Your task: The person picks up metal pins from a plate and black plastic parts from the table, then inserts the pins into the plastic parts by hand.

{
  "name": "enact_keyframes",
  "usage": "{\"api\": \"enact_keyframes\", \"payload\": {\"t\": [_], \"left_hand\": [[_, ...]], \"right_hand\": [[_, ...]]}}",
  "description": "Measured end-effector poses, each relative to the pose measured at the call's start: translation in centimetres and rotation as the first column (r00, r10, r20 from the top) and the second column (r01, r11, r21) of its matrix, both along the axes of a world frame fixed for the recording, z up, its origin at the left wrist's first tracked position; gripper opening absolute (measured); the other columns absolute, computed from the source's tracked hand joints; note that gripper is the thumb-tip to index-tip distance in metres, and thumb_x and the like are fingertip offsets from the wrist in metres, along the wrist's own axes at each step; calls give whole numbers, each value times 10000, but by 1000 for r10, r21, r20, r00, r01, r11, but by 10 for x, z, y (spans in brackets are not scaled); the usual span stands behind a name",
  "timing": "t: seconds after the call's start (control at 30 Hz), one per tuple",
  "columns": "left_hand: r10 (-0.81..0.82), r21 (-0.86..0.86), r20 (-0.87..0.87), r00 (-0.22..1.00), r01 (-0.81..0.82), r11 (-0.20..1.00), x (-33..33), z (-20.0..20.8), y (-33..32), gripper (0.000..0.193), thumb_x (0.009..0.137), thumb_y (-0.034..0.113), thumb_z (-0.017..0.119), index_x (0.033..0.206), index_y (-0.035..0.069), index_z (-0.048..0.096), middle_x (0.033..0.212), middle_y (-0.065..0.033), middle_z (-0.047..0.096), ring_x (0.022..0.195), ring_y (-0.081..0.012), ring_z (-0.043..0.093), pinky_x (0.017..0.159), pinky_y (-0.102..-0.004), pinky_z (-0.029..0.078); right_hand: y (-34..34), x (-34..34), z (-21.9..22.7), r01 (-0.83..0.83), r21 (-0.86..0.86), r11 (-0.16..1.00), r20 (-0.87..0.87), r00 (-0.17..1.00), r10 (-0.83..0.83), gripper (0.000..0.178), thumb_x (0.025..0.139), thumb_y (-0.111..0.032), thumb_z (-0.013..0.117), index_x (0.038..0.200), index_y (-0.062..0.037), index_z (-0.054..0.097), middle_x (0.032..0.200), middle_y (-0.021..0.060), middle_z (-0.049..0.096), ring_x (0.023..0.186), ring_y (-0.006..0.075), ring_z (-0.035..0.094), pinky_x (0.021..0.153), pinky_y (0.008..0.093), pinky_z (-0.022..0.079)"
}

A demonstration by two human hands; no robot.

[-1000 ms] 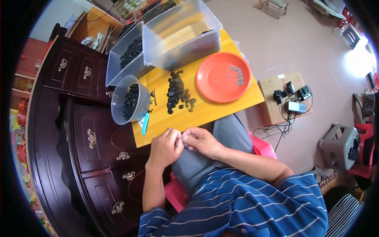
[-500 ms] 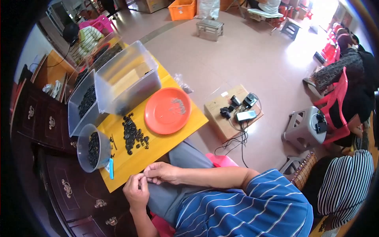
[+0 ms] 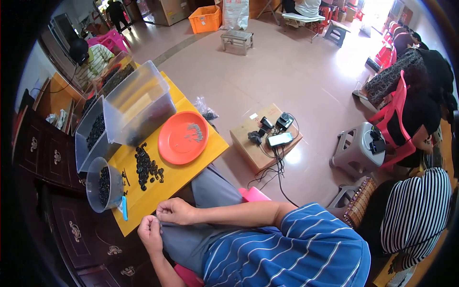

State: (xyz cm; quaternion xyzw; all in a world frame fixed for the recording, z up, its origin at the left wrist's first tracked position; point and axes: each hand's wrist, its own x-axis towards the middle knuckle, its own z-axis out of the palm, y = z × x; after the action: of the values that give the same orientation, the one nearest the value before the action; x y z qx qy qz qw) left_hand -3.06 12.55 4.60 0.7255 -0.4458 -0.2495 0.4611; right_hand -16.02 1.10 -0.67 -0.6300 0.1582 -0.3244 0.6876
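Note:
My left hand (image 3: 151,234) and my right hand (image 3: 175,211) meet over my lap, just off the near edge of the yellow table board (image 3: 206,149). Fingertips of both are pinched close together; whatever is between them is too small to make out. Beyond them on the board lies a loose pile of small black parts (image 3: 145,167). An orange-red plate (image 3: 172,149) beside the pile carries several thin silvery pins (image 3: 194,133). To the left stand a round clear tub (image 3: 97,205) of black parts and a light-blue-handled tool (image 3: 125,208).
Behind the pile are a large clear bin (image 3: 138,98) and another bin (image 3: 82,160) with black parts. Dark drawers (image 3: 69,217) flank the board's left. A cardboard box (image 3: 253,160) with cables stands on the floor. People sit at right near a grey stool (image 3: 351,154).
The whole view has shifted, with the scene sliding left. My two hands stay pinched close together, the right one now slightly above the left fingertips.

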Motion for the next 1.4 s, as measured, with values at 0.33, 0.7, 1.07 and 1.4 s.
{"api": "enact_keyframes", "payload": {"t": [0.33, 0.7, 1.07, 1.4], "left_hand": [[-73, -52, -206, 976, 63, 997, 5, -12, -3, 235, 969, 183, 493, 749, 99, 472, 651, 28, 461, 543, -49, 392, 491, -210, 296], [-145, -169, -309, 940, 96, 981, -1, -13, -23, 272, 1012, 208, 489, 776, 75, 517, 692, -17, 539, 572, -65, 443, 533, -207, 356], [-107, -148, -365, 925, 56, 987, 10, -31, -6, 161, 971, 93, 542, 821, 44, 573, 774, -16, 611, 615, -49, 493, 585, -205, 407], [-362, -146, -75, 929, 349, 926, -35, 8, -39, 69, 905, 40, 614, 838, 29, 599, 762, -25, 615, 658, -80, 562, 593, -237, 443]], "right_hand": [[-1, -1, 3, -95, 18, 995, 8, 995, 95, 168, 944, -188, 684, 909, -24, 668, 709, -17, 601, 673, 56, 549, 628, 260, 478], [-29, -2, -2, -66, 0, 998, 27, 997, 66, 97, 982, -116, 648, 948, -26, 661, 807, -29, 621, 766, 41, 560, 677, 228, 486], [-138, -37, 38, 186, -769, 611, -260, 783, -565, 132, 867, -210, 646, 843, -84, 677, 806, 155, 694, 750, 356, 697, 667, 482, 556], [-177, -42, 11, -24, -841, 540, -428, 641, -638, 132, 878, -195, 644, 867, -71, 687, 867, 154, 699, 833, 351, 692, 745, 468, 557]]}}
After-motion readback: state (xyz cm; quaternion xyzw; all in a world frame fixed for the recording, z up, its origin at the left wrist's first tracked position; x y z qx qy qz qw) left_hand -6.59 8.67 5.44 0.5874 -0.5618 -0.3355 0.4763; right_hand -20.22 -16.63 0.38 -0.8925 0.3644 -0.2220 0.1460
